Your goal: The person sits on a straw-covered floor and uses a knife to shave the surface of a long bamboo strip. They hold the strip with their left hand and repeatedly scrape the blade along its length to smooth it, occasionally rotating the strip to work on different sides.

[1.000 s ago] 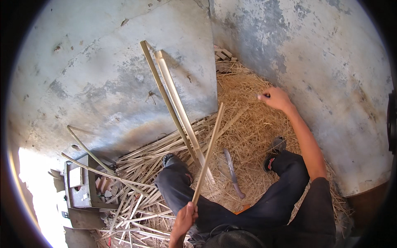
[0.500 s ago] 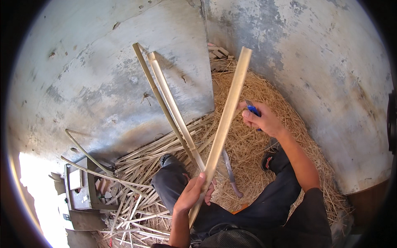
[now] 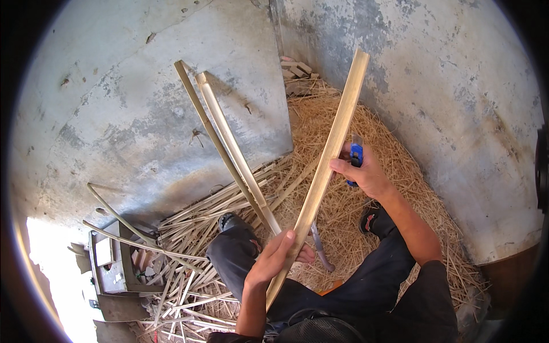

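A long split bamboo strip (image 3: 330, 157) slants up in front of me, its pale inner face toward me. My left hand (image 3: 277, 254) is closed around its lower part, thumb on the face and fingers behind. Higher up, my right hand (image 3: 363, 171) pinches the strip's edge with the thumb in front; some of its fingers are hidden behind. That same hand also carries a blue utility knife (image 3: 355, 157), its short blade pointing up and clear of the bamboo. Two more split bamboo lengths (image 3: 235, 150) lean against the left wall, their lower ends near my left hand.
Shavings (image 3: 377, 140) cover the floor on the right. Cut strips (image 3: 194, 220) are heaped to the left, beside a box-like wooden frame (image 3: 111, 268) and bent bamboo pieces (image 3: 123, 217). A curved tool (image 3: 320, 251) lies between my legs. Worn walls (image 3: 434, 86) meet ahead; bricks (image 3: 297, 70) sit there.
The held strip's top has swung right and upward. My right hand has come to grip its edge, and the knife has turned upright in that hand. My left hand has shifted slightly up and right.
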Demonstrator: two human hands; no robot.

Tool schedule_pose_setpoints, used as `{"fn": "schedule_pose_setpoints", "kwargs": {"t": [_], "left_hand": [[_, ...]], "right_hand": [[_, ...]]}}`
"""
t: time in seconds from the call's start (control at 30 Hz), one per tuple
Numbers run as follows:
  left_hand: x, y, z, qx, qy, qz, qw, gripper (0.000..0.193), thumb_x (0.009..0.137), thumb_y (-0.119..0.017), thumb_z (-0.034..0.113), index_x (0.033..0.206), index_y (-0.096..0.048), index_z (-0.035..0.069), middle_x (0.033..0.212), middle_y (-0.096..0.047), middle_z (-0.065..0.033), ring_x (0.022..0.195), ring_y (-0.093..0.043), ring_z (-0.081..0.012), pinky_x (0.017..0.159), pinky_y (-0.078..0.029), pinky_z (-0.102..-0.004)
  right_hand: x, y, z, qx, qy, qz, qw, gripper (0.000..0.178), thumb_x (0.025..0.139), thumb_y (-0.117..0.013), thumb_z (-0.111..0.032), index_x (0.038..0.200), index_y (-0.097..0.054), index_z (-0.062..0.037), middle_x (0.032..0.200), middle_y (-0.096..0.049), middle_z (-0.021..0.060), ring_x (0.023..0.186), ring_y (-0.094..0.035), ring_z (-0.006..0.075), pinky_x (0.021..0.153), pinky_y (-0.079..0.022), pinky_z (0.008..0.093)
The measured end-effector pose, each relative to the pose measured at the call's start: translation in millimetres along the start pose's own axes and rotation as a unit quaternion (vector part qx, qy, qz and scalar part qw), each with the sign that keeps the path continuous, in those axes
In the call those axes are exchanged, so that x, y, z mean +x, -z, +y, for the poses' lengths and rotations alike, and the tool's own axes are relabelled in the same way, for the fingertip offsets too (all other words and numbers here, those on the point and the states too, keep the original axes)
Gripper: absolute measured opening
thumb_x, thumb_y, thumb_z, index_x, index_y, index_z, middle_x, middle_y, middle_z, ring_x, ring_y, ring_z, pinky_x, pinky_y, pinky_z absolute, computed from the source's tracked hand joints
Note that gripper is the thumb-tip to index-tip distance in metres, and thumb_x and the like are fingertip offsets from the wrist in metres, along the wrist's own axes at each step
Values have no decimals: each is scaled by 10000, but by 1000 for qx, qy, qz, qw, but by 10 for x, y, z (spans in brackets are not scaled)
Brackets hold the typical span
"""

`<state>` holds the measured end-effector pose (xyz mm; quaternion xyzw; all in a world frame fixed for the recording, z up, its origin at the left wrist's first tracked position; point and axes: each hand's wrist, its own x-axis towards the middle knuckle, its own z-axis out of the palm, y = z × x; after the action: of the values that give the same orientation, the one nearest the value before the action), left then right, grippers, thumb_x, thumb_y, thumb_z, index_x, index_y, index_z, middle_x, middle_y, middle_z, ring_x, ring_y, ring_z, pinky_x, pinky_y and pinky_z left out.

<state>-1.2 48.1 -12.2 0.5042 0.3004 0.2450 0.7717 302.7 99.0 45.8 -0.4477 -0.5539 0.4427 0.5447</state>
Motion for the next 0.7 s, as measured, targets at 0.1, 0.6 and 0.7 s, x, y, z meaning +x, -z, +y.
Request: {"fn": "schedule_pose_setpoints", "kwargs": {"t": [0.1,0.6,0.7], "left_hand": [[-70,3,-76,38,-41,24,998,529,1169,-515,419,1384,-578,-60,1084,-736,-157,968,-752,-215,859,-614,-352],[-322,-185,-12,148,-18,164,975,252,1097,-696,247,1161,-710,3,750,-641,12,659,-594,-60,594,-465,-272],[-321,-239,111,176,-39,170,969,298,1129,-637,275,1208,-704,-4,755,-621,16,681,-578,-63,618,-462,-276]], "right_hand": [[0,-35,-31,-5,0,21,1000,219,1012,-803,-202,1099,-773,-3,888,-762,12,758,-671,62,673,-513,230],[26,-72,-256,-80,52,106,990,372,1040,-754,-336,1182,-731,8,832,-671,-32,687,-548,60,631,-426,254],[35,-26,-186,-186,109,157,964,400,1056,-709,-384,1205,-706,-13,822,-671,-22,692,-578,78,634,-451,292]]}}
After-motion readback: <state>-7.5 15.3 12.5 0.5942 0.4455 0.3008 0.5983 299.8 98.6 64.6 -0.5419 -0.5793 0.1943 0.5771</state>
